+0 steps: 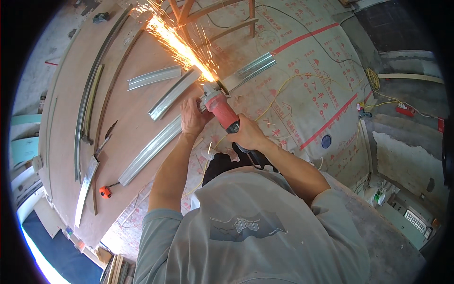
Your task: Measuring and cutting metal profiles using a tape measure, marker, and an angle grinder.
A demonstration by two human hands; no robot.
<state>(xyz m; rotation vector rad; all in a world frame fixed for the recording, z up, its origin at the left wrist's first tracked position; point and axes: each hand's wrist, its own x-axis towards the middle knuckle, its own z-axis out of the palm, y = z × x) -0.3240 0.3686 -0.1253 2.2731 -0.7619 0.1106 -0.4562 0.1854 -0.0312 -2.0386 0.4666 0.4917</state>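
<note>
My right hand (249, 134) is wrapped round the rear of a red angle grinder (221, 110). Its disc meets a long galvanized metal channel (153, 149), which runs slantwise beneath the tool, and a bright stream of sparks (177, 45) flies toward the far left. My left hand (192, 118) grips this channel close to the grinder's head, its fingers bent over the metal. The channel's far part (255, 66) shows beyond the disc. Two shorter metal channel pieces (175, 93) (153, 78) lie on the board to the left.
A brown board (94, 199) carries an orange tape measure (105, 191), a hammer (88, 137), tin snips (106, 140) and long metal strips (99, 57). Beyond stands a wooden frame (217, 14). A yellow cable (283, 85) crosses the printed floor sheeting (326, 104).
</note>
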